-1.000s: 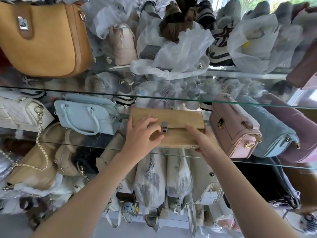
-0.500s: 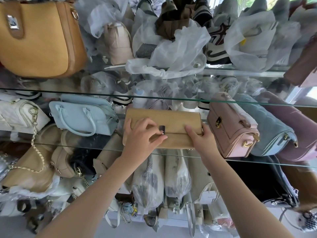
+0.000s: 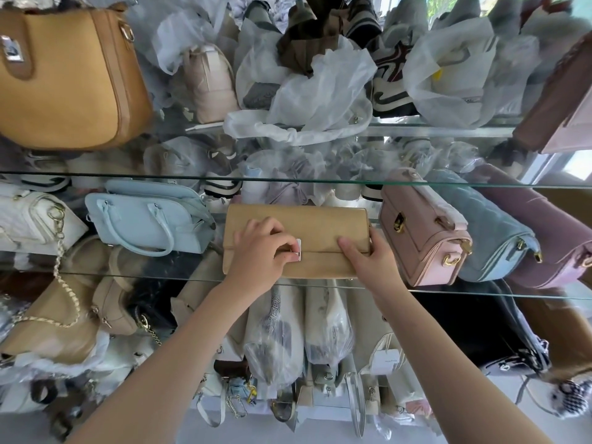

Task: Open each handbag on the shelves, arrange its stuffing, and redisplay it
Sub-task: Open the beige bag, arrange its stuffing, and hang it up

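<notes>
Left hand (image 3: 256, 256), right hand (image 3: 373, 264) hold clutch (image 3: 320, 225) at shelf edge (image 3: 128, 275) (pink bag (image 3: 423, 232) beside).

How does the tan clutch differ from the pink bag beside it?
The tan clutch is flat and wide; the pink bag is boxy. The clutch has a silver clasp, the pink bag gold hardware. The left hand and right hand hold the clutch; the pink bag is untouched. Both share one glass shelf.
</notes>
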